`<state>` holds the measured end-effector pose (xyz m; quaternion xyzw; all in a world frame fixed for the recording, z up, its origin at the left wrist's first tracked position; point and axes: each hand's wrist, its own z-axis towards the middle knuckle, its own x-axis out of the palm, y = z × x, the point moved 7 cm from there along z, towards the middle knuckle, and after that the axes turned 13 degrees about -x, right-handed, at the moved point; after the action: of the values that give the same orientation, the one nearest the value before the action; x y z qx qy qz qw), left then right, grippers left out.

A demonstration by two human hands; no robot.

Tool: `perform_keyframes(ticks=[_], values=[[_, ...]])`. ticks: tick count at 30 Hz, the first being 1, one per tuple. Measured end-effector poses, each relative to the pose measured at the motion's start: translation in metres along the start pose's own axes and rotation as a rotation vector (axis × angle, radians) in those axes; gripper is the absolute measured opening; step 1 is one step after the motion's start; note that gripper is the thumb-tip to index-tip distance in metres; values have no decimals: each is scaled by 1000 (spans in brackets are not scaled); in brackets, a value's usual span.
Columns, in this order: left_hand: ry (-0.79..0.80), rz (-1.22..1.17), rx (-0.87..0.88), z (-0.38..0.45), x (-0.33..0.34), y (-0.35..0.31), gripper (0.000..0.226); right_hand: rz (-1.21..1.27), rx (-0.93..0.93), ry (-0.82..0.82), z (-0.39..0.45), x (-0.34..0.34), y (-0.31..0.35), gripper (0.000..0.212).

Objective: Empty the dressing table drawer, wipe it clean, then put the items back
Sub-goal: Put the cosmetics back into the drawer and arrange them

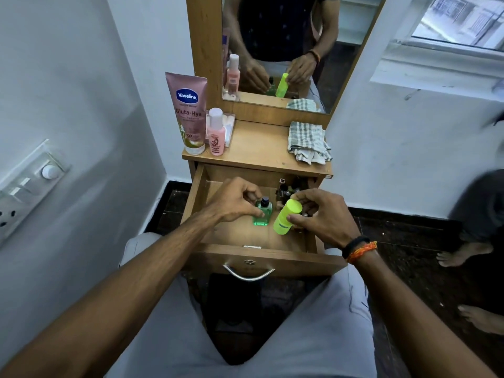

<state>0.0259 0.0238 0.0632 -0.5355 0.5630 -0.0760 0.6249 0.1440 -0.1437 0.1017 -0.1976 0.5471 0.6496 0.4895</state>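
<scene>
drawer point(201, 186) of a narrow wooden dressing bench point(259, 148) stands pulled out toward a seated person, whose two bare forearms reach into it. the left hand point(234, 200) has its fingers curled down around a small green glass bottle point(263, 214) with a black cap, which stands upright on the drawer floor near the middle. the right hand point(324, 214), with dark and orange bands at the wrist, pinches a neon yellow-green plastic bottle point(287, 216) between thumb and fingers; this bottle is tilted, its base low over the drawer floor just beside the green one. behind the yellow-green bottle, in the drawer's back right corner, sits a cluster of small dark bottles point(286, 189), too shadowed to tell apart. a curved metal handle point(248, 272) hangs on the drawer front.

on the bench top above, at the left, a pink vaseline tube point(188, 113) stands on its cap, with a small pink bottle point(216, 135) with a white cap just beside it. at the right lies a crumpled checked cloth point(308, 143). a mirror point(294, 50) rises behind and reflects the hands and the yellow-green bottle. at the right edge of the room, another person's bare feet point(463, 255) rest on the dark floor.
</scene>
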Motion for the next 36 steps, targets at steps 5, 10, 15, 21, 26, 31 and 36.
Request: perform_keyframes(ticks=[5,10,15,21,26,31,36], values=[[107,81,-10,-4,30,0,26,-45,45,35,-22,0,-13,43],[157,148,-20,-3,52,-3,25,-117,87,83,-31,5,-23,42],[184,116,-11,-3,62,-11,24,-139,117,119,-37,8,-27,42],[187,134,-5,-1,71,-17,27,-166,142,128,-43,11,-35,44],[159,135,8,-2,76,-21,26,-208,141,144,-45,13,-37,44],[140,125,20,-5,76,-21,23,-215,143,140,-44,13,-37,46],[134,132,23,-4,78,-21,23,-218,140,132,-45,15,-37,48]])
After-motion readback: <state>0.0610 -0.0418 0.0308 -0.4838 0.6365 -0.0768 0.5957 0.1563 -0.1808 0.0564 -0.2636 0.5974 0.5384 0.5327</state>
